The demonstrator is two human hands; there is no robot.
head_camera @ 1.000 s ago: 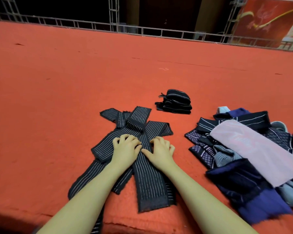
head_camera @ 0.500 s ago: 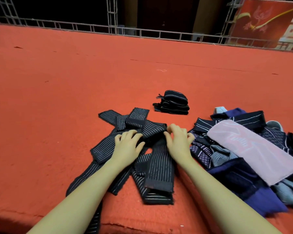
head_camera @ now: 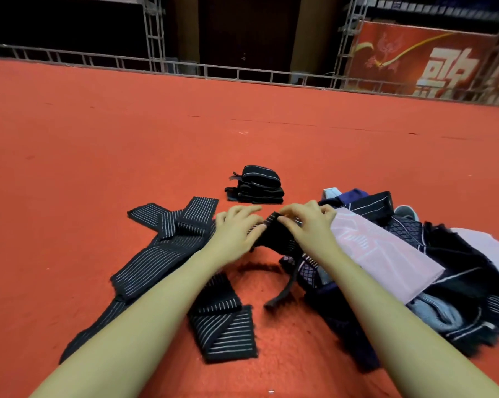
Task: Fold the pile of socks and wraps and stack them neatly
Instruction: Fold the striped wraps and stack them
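A long black wrap with thin white stripes (head_camera: 168, 254) sprawls over the red carpet, its parts crossing each other. My left hand (head_camera: 236, 229) and my right hand (head_camera: 308, 222) both pinch a bunched, raised section of it (head_camera: 274, 235) between them, lifted off the carpet. One loose end (head_camera: 225, 328) lies flat below my left forearm; a narrow strap (head_camera: 282, 291) dangles under my right wrist. Behind my hands sits a small stack of folded black wraps (head_camera: 257, 185). To the right lies an unfolded pile of dark socks and wraps (head_camera: 458, 277) with a pink cloth (head_camera: 380, 254) on top.
Red carpet (head_camera: 127, 139) stretches far to the left and back. A metal truss railing (head_camera: 185, 67) runs along its far edge, with a red banner (head_camera: 429, 61) behind it at the right.
My hands moved up and to the right, lifting and bunching the striped wrap's middle. The wrap's near end shifted and the camera view tilted upward.
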